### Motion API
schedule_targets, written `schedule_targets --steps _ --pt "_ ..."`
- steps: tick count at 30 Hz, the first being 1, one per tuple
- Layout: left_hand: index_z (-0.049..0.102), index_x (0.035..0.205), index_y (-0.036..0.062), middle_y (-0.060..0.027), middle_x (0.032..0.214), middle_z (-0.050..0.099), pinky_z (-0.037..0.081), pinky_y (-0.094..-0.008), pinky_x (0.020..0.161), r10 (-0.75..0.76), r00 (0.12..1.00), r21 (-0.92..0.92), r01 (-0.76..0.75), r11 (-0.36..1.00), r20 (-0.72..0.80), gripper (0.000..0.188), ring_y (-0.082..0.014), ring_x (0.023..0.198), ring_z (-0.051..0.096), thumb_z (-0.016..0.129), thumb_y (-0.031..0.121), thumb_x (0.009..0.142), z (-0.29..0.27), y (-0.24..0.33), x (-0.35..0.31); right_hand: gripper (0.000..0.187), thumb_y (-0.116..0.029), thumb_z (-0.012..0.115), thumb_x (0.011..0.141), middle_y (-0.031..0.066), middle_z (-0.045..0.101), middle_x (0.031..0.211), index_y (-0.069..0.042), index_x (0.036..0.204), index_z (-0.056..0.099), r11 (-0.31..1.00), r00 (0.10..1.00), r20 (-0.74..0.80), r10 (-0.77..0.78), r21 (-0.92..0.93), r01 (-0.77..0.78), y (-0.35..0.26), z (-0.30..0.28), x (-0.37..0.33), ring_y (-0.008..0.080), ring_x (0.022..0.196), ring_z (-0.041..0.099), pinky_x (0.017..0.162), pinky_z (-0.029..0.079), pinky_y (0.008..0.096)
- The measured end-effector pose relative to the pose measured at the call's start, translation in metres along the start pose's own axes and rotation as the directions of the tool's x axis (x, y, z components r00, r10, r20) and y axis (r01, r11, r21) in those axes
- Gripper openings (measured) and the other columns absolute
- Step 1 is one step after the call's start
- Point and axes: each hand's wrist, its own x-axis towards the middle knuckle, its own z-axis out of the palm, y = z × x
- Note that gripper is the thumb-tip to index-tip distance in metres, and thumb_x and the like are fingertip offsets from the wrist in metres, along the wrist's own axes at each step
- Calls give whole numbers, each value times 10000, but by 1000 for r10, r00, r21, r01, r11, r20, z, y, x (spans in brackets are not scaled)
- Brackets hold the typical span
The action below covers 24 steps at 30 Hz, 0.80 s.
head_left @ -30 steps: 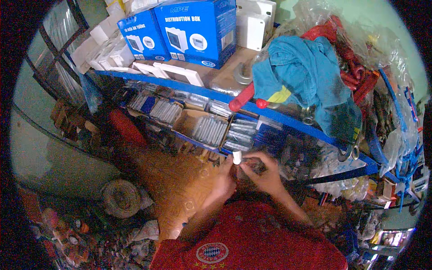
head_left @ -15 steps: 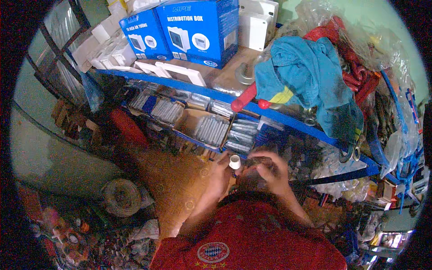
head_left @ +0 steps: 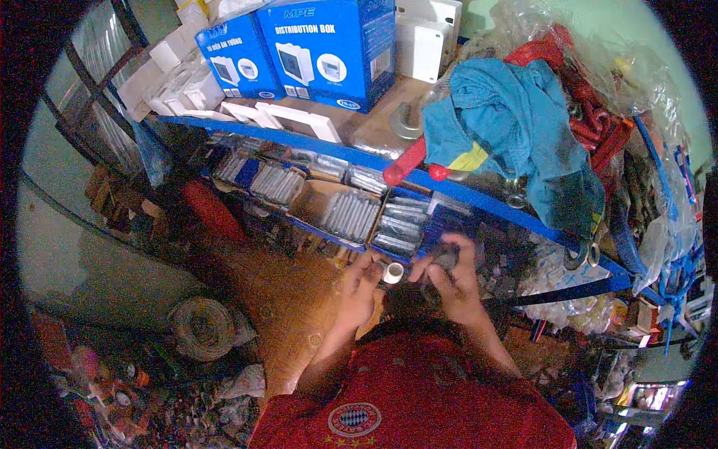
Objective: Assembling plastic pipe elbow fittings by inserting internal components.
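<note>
In front of my chest, my left hand (head_left: 360,290) is closed on a small white hollow cylinder (head_left: 393,272), which looks like a plastic pipe fitting. Its round open end faces up. Close by on the right, my right hand (head_left: 458,281) has its fingers curled round a small dark grey roundish thing (head_left: 446,260), too blurred to name. A narrow gap separates the white cylinder from my right fingers. Just beyond both hands are cardboard boxes (head_left: 310,196) of flat, plastic-wrapped packets (head_left: 351,215) on the lower shelf.
A blue-edged shelf (head_left: 359,156) crosses ahead, bearing blue cartons (head_left: 329,56), white panels (head_left: 303,123), a teal cloth (head_left: 508,120) and red-handled tools (head_left: 406,161). Coiled cable (head_left: 202,329) lies at lower left. Plastic bags (head_left: 568,288) crowd the right.
My hands have drawn slightly apart. The white cylinder has tipped so that its hollow end shows, and the grey thing in my right fingers has come into clearer view.
</note>
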Motion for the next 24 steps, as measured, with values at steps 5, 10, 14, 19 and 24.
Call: schedule_targets --steps 5,10,14,19,24 --pt "511 871 23 -21 785 519 369 -251 704 24 997 -49 -28 998 -77 191 -97 776 454 457 206 864 3 6 -5 162 -67 545 831 56 577 746 -7 955 459 951 999 2 -33 -306 32 1 -4 -5 103 700 526 636 416 241" --pt "508 897 18 -31 769 529 387 -259 676 64 996 89 -59 994 -56 159 -103 754 467 488 166 843 -4 -1 -4 132 -78 554 819 83 605 895 -3 925 581 800 995 95 -18 -596 72 -21 -4 1 166 842 561 755 439 297" --pt "510 897 15 -83 726 529 401 -279 639 190 974 369 -135 920 -119 168 -128 708 494 520 158 809 -1 9 -5 115 -96 585 800 43 491 642 -24 887 609 827 986 67 -150 -538 163 -16 2 3 134 562 448 535 381 279" --pt "521 889 18 -117 726 537 411 -295 635 122 992 384 -97 918 -42 169 -175 700 530 550 140 776 -5 14 -2 163 -71 581 789 58 562 747 -29 946 592 856 996 -20 -92 -512 69 -30 11 6 126 727 549 675 434 247" --pt "519 903 12 -122 711 526 428 -317 648 274 962 506 -239 829 6 170 -219 734 550 554 129 785 -5 13 -3 194 -17 664 712 77 613 826 -35 897 610 930 977 -201 -78 -367 -1 -11 4 2 136 780 580 709 449 246"
